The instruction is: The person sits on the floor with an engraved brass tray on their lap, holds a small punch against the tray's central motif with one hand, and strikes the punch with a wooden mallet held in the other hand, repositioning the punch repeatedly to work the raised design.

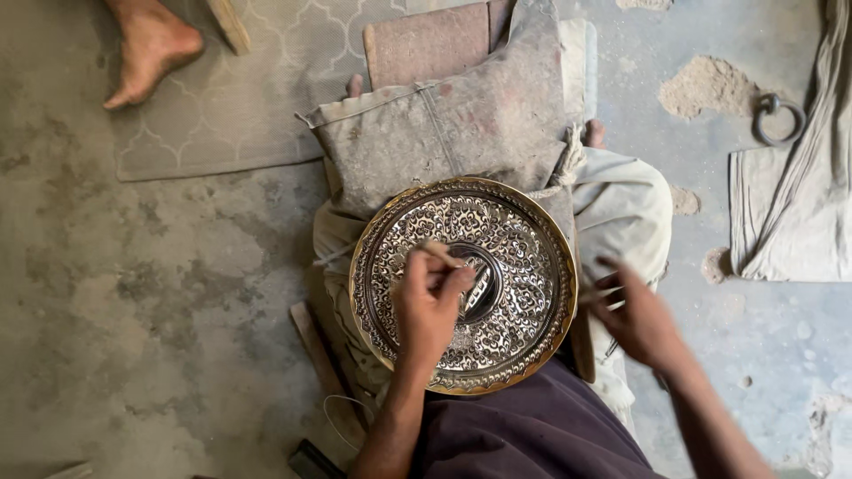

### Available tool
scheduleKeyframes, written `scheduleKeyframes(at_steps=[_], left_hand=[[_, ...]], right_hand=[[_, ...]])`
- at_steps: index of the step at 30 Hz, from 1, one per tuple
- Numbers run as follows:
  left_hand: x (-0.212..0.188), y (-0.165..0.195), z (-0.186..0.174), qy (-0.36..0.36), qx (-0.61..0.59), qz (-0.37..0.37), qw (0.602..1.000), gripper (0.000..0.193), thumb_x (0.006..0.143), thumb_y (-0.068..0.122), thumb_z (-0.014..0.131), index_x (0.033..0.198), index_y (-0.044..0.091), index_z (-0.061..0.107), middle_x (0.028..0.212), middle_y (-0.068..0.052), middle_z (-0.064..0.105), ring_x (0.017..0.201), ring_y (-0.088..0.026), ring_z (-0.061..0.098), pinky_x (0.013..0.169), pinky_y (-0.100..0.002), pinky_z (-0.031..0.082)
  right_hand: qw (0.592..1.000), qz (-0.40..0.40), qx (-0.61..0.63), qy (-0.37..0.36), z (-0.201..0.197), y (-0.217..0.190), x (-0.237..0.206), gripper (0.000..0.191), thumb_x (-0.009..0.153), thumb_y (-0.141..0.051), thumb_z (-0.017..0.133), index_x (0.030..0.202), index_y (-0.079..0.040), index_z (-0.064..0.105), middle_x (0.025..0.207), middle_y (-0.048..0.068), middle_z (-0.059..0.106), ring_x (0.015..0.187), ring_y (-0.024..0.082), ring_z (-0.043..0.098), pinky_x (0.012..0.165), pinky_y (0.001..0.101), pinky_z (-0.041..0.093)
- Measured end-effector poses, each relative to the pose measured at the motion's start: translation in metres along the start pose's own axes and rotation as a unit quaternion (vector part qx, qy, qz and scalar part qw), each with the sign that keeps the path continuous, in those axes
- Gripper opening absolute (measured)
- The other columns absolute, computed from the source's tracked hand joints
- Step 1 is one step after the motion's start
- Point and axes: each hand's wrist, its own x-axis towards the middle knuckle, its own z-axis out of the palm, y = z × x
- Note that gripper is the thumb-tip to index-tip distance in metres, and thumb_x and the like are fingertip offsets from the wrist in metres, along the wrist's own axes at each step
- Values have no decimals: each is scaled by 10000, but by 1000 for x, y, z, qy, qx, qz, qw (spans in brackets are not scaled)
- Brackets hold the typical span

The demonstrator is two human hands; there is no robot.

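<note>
Left hand [428,306] grip closed on thin chisel [441,255] over round engraved brass tray [524,266]; blurred right hand [639,319] grip unclear.

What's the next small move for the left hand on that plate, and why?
Probably shift the thin tool slightly along the pattern near the centre of the engraved round metal plate. The left hand pinches it with its tip there, while the right hand, blurred, is at the plate's right rim.

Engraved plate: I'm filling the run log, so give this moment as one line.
left hand: holds thin tool on engraved plate | right hand: blurred, at plate's right edge | plate: on lap
</note>
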Motion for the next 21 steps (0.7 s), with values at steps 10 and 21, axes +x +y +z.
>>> scheduleKeyframes(at_steps=[10,21], left_hand=[[4,-12,8,-34,82,98,991,252,992,221,727,1140,42,630,951,-68,760,850,-164,793,671,-281,659],[14,-20,12,-103,155,97,978,221,1026,258,665,1150,79,630,884,-33,720,796,-159,742,618,-301,632]], right_hand=[[970,29,185,-156,1,-13,22,646,922,-160,551,1541,-59,398,1368,163,666,1121,249,690,929,378,555],[996,40,71,-38,9,2,13,562,960,-334,507,1369,48,463,1207,260,704,1096,323,689,971,440,517]])
